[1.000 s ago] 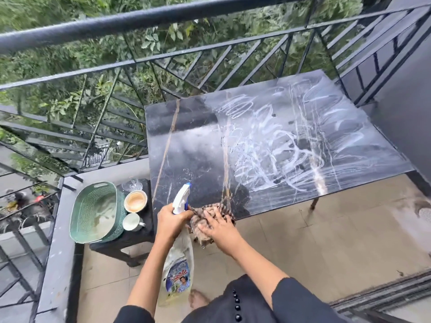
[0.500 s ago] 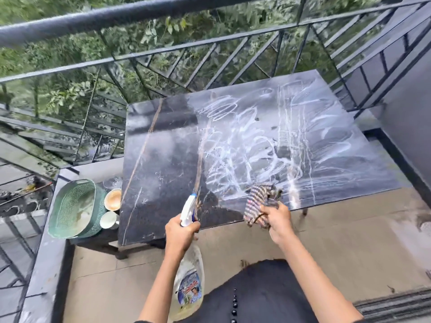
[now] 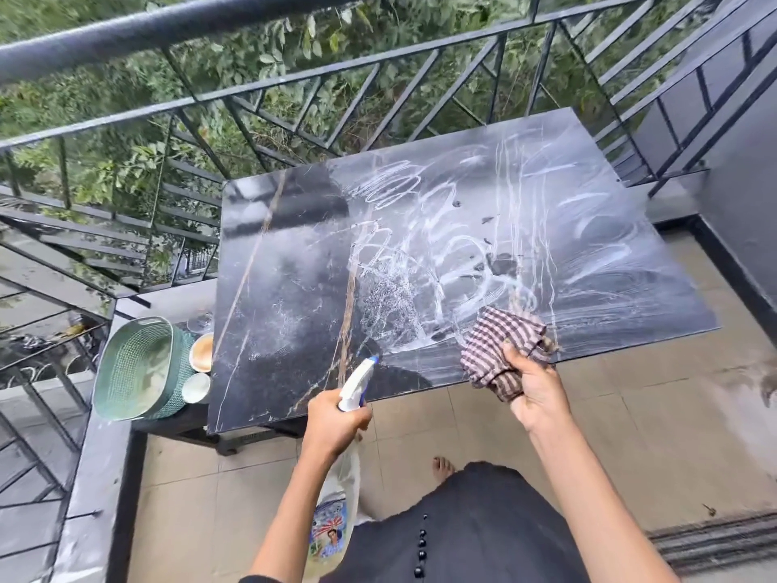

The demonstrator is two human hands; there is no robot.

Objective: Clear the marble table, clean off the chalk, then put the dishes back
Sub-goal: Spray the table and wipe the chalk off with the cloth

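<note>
The dark marble table [image 3: 290,288] carries white chalk scribbles [image 3: 483,246] over its middle and right half. My left hand [image 3: 334,427] grips a spray bottle [image 3: 336,494] by its white and blue head [image 3: 357,382], nozzle aimed at the table, and a mist of droplets [image 3: 387,300] hangs over the marble. My right hand [image 3: 532,391] holds a bunched brown checked cloth [image 3: 500,347] at the table's near edge. A green basket [image 3: 134,368], a bowl [image 3: 202,352] and a cup [image 3: 196,387] sit on a low dark stand [image 3: 185,427] left of the table.
A black metal railing [image 3: 294,77] runs behind and left of the table, with foliage beyond. A dark wall [image 3: 748,183] rises on the right. Beige floor tiles [image 3: 609,435] lie under the table, my bare foot [image 3: 443,467] on them, and a striped mat [image 3: 714,540] at bottom right.
My right hand carried the cloth from beside the bottle rightward along the table's near edge. My left hand tilted the bottle's nozzle toward the marble, and spray now shows over the chalk.
</note>
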